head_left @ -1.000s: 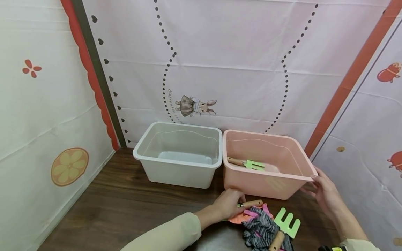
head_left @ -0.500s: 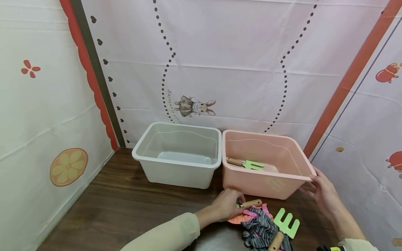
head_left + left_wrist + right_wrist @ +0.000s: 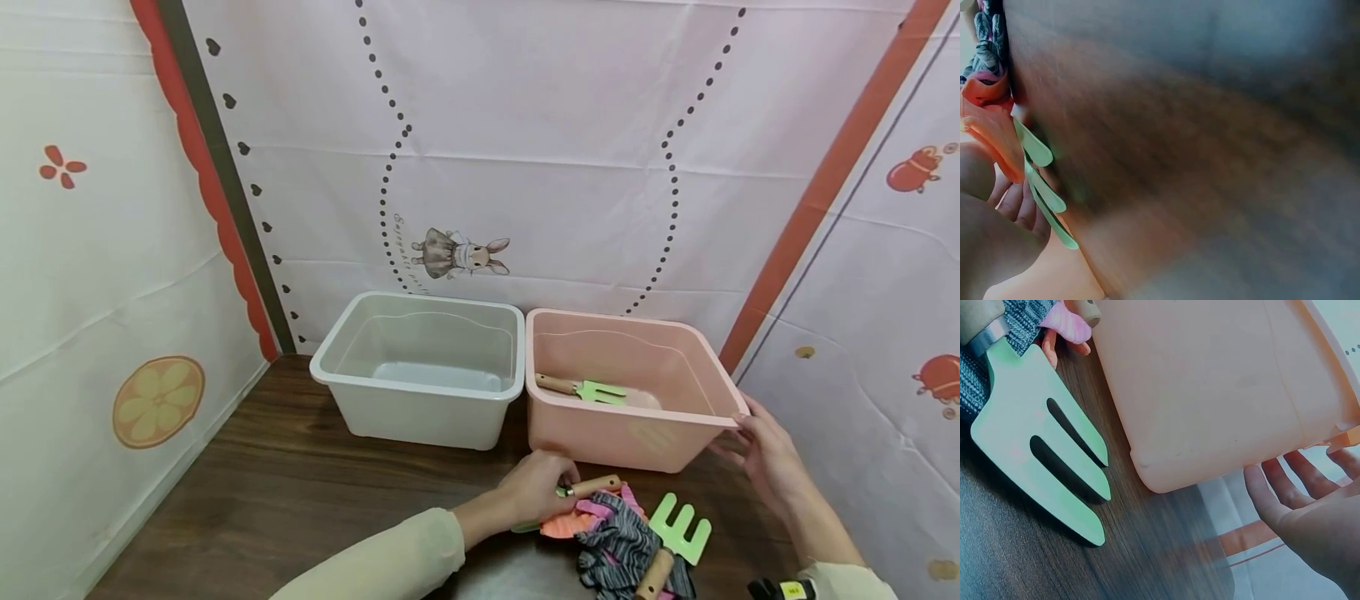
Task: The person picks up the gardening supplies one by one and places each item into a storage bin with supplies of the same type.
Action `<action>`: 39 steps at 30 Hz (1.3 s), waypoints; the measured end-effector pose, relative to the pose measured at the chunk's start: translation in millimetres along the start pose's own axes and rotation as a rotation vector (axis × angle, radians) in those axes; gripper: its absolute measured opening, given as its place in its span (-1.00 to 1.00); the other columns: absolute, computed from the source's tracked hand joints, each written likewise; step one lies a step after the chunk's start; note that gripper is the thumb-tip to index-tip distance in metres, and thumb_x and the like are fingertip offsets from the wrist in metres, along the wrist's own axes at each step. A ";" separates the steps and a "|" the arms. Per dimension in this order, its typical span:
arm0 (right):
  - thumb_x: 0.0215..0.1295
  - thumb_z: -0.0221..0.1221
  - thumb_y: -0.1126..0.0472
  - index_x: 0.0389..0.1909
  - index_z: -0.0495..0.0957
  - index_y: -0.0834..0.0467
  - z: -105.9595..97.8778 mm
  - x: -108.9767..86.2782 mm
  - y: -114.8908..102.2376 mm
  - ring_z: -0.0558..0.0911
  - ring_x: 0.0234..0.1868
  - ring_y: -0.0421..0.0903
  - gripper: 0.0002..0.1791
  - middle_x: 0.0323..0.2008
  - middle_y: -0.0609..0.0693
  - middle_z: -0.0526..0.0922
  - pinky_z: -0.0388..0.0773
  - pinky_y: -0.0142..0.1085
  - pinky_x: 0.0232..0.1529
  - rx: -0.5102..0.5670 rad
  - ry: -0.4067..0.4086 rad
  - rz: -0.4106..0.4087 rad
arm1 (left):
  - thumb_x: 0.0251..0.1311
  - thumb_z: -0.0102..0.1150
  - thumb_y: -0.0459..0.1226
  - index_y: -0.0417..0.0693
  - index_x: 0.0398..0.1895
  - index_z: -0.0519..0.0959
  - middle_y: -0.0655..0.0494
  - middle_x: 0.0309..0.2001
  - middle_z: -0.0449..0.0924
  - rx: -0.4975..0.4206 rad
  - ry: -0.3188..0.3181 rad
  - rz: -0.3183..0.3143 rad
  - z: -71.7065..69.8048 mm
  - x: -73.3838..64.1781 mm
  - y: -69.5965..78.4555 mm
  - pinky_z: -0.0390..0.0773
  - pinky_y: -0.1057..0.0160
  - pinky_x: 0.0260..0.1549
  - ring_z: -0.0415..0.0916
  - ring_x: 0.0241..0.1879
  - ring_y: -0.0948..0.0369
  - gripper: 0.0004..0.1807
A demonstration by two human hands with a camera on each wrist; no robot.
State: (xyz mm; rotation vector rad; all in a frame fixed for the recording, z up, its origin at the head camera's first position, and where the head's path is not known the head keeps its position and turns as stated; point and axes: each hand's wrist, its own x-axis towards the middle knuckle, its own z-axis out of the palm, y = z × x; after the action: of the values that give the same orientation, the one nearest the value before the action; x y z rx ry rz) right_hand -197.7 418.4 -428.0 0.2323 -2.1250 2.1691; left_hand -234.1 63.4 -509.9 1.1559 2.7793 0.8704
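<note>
In the head view, my left hand (image 3: 534,487) grips a green garden fork with a wooden handle (image 3: 596,486); the handle points right, and its green tines (image 3: 1050,194) show in the left wrist view. Directly beside it are orange and pink cloth (image 3: 570,522) and grey striped gloves (image 3: 618,542), heaped together. A second green garden fork (image 3: 678,529) lies on the gloves with its tines away from me. My right hand (image 3: 772,458) holds the right rim corner of the pink bin (image 3: 637,442), several fingers against its outside wall.
Inside the pink bin rests another small green fork (image 3: 600,392) with a wooden handle. A pale grey bin (image 3: 427,417) stands close to its left. Both stand on a dark wooden table (image 3: 300,500) before a printed cloth wall (image 3: 555,167).
The head view has drifted slightly, so everything sits a little further left. More of the held fork's green shows beyond my left hand. Both hands otherwise keep their places.
</note>
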 end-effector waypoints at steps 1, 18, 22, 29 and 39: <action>0.74 -0.14 0.16 0.68 0.06 0.04 0.8 0.3 0.0 0.64 0.11 -0.37 -0.41 0.23 -0.35 0.59 0.74 -0.31 -0.03 -0.001 0.001 0.001 | 0.12 0.58 -0.20 0.10 -0.23 0.75 0.46 -0.40 0.58 0.002 0.003 0.003 -0.8 -1.3 -0.1 0.49 0.56 -0.37 0.46 -0.39 0.54 -0.81; 0.74 -0.15 0.14 0.68 0.05 0.06 3.1 1.7 2.6 0.63 0.10 -0.37 -0.41 0.22 -0.39 0.59 0.73 -0.32 -0.04 -0.014 0.037 0.020 | 0.21 0.55 -0.16 0.07 -0.18 0.74 0.40 -0.32 0.59 0.009 0.020 0.076 -25.3 -15.8 0.3 0.52 0.55 -0.26 0.47 -0.29 0.50 -0.82; 0.74 -0.15 0.15 0.68 0.04 0.07 3.7 1.3 2.6 0.63 0.10 -0.37 -0.41 0.23 -0.38 0.59 0.73 -0.32 -0.04 -0.008 0.033 0.013 | 0.21 0.56 -0.16 0.08 -0.17 0.74 0.40 -0.30 0.61 -0.013 0.030 0.084 -32.1 -17.8 3.5 0.52 0.55 -0.24 0.48 -0.28 0.52 -0.81; 0.74 -0.15 0.16 0.68 0.04 0.05 1.6 0.2 3.3 0.63 0.10 -0.36 -0.41 0.24 -0.38 0.58 0.73 -0.31 -0.03 0.005 0.028 0.006 | 0.21 0.57 -0.13 0.11 -0.18 0.73 0.41 -0.28 0.61 -0.003 0.027 0.121 -42.7 -20.6 8.9 0.53 0.57 -0.25 0.50 -0.28 0.54 -0.80; 0.74 -0.15 0.16 0.64 0.14 0.00 1.9 -0.1 0.3 0.64 0.10 -0.35 -0.46 0.24 -0.37 0.59 0.73 -0.31 -0.03 0.001 0.028 0.002 | 0.21 0.58 -0.12 0.11 -0.17 0.73 0.38 -0.28 0.61 0.016 0.067 0.156 -55.3 -21.2 15.1 0.51 0.58 -0.26 0.47 -0.28 0.53 -0.79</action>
State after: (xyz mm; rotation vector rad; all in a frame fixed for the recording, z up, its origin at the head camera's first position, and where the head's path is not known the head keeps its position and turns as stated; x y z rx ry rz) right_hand -197.5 416.4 -428.3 0.1994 -2.1102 2.1620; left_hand -220.6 31.1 -459.9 1.3875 2.7836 0.9162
